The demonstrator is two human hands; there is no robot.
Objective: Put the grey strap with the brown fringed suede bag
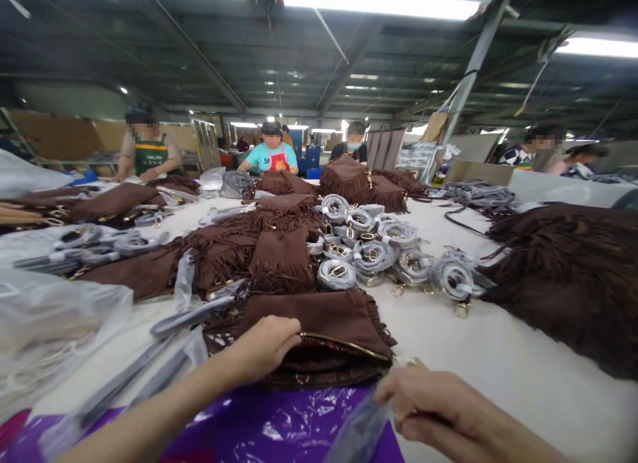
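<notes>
A brown fringed bag [319, 313] lies in front of me with its gold zipper open, a patterned lining showing inside. My left hand [272, 347] is closed on the upper edge of the zipper opening at its left end. Beside the bag's right end, my right hand [423, 400] grips a strip wrapped in clear plastic [356, 430], which hangs down over a glossy purple sheet [289, 423]. Whether the thing inside that plastic is a strap, I cannot tell. Grey wrapped straps [199, 317] lie left of the bag.
Several coiled, wrapped straps with gold clasps [371, 257] are heaped beyond the bag. More brown fringed bags [282, 257] are piled behind it, and a large brown fringed heap [573, 283] stands at right. Plastic bags [54, 317] cover the left side. Co-workers [272, 157] are across the table.
</notes>
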